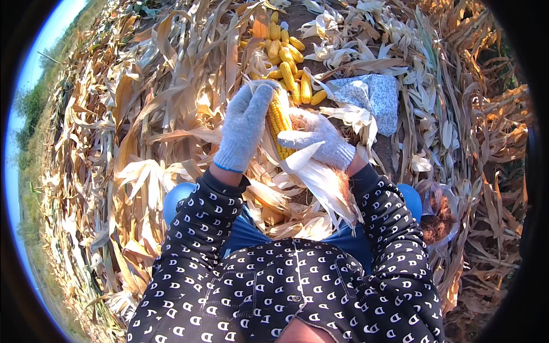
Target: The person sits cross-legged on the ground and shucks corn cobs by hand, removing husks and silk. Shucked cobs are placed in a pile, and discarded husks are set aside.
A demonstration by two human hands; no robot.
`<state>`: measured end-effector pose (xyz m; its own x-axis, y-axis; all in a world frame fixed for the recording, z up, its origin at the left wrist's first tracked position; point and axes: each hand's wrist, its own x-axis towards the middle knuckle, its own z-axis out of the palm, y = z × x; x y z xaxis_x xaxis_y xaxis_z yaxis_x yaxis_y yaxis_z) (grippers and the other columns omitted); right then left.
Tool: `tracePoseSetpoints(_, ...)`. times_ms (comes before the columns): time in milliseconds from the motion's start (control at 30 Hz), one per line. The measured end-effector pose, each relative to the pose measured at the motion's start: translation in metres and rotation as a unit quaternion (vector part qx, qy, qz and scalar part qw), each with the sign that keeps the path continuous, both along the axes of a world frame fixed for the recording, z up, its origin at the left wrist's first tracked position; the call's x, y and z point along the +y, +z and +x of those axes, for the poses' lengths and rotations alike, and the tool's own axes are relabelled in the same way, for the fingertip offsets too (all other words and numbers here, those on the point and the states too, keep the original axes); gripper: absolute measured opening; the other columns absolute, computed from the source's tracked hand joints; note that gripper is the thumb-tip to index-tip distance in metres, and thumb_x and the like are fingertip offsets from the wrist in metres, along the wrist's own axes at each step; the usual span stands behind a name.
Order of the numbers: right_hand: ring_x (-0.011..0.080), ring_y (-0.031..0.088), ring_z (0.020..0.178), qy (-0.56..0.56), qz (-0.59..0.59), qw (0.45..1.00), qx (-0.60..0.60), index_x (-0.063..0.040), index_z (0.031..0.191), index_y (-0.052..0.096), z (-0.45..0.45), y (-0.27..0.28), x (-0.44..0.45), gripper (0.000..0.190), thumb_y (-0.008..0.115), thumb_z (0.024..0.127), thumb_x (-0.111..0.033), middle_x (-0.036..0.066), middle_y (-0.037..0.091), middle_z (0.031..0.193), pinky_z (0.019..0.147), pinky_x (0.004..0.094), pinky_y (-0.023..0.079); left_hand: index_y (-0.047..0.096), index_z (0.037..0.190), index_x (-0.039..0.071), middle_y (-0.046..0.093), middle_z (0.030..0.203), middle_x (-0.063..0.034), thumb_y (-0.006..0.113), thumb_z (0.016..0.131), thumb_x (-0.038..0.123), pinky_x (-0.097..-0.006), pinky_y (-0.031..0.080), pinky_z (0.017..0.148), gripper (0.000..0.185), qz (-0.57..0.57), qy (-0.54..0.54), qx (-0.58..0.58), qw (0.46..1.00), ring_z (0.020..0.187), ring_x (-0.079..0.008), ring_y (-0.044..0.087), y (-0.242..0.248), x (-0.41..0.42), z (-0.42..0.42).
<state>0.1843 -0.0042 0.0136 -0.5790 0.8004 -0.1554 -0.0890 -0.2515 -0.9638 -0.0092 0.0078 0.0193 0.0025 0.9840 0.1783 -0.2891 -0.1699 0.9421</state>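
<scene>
An ear of corn [279,126] with bare yellow kernels is between my two gloved hands. My left hand [246,122], in a light grey knitted glove, grips its upper end. My right hand [319,137], gloved alike, holds the lower part, with the thumb across the kernels and reddish-brown corn silk by the fingers. Pale husk [319,184] hangs from the ear's lower end, below my right hand. Just beyond my hands lies a pile of husked corn ears [287,62].
A grey-and-white speckled cloth-like thing [384,103] lies right of the pile. A clear plastic bag [437,214] holding corn silk sits beside my right knee. Dry corn stalks and husks [167,103] cover the ground on both sides.
</scene>
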Motion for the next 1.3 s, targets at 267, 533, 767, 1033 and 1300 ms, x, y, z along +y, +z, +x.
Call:
tracePoseSetpoints(267,0.0138,0.063,0.121,-0.003,0.016,1.000,-0.026,0.000,0.146,0.057,0.002,-0.009,-0.002,0.058,0.080,0.097,-0.020,0.008,0.067,0.136,0.104,0.0310,0.052,0.072,0.116,0.004,0.073,0.104,-0.0030,0.057,0.112,0.024,-0.0271,0.055,0.086,0.025,-0.059,0.036,-0.072,0.995,0.093,-0.0114,0.068,-0.006,-0.002,0.004)
tracePoseSetpoints(533,0.0150,0.063,0.119,-0.050,0.157,0.983,-0.079,0.000,0.141,0.060,-0.012,0.003,-0.008,0.054,0.079,0.095,-0.018,0.009,0.069,0.130,0.105,0.0323,0.051,0.071,0.109,0.007,0.070,0.101,-0.0009,0.057,0.111,0.023,-0.0282,0.056,0.082,0.021,-0.072,0.113,-0.062,0.989,0.091,-0.0101,0.067,-0.017,0.001,-0.002)
tracePoseSetpoints(767,0.0183,0.065,0.117,-0.137,0.237,0.952,-0.139,0.000,0.141,0.060,-0.020,-0.015,-0.007,0.056,0.078,0.097,-0.029,0.012,0.069,0.128,0.102,0.0341,0.052,0.070,0.109,0.009,0.066,0.099,0.0001,0.053,0.111,0.026,-0.0263,0.050,0.083,0.025,-0.155,0.170,-0.120,0.966,0.091,-0.0103,0.061,-0.010,0.000,0.002)
tracePoseSetpoints(1033,0.0096,0.063,0.089,-0.167,-0.020,0.986,0.018,-0.008,0.137,0.059,-0.023,-0.017,-0.012,0.045,0.074,0.101,-0.032,0.004,0.068,0.105,0.077,0.0260,0.050,0.068,0.108,0.011,0.067,0.097,-0.0017,0.055,0.112,0.030,-0.0309,0.055,0.084,0.024,-0.186,0.097,-0.246,0.946,0.091,-0.0155,0.066,-0.017,0.004,0.000)
tracePoseSetpoints(1300,0.0043,0.044,0.059,-0.266,-0.227,0.891,0.290,-0.017,0.111,0.058,-0.003,-0.024,0.008,0.019,0.067,0.107,-0.033,-0.005,0.051,0.079,0.050,0.0195,0.034,0.064,0.123,0.006,0.069,0.118,-0.0097,0.062,0.107,0.037,-0.0451,0.059,0.095,0.035,-0.218,0.044,-0.345,0.912,0.108,-0.0268,0.069,0.025,0.001,-0.014)
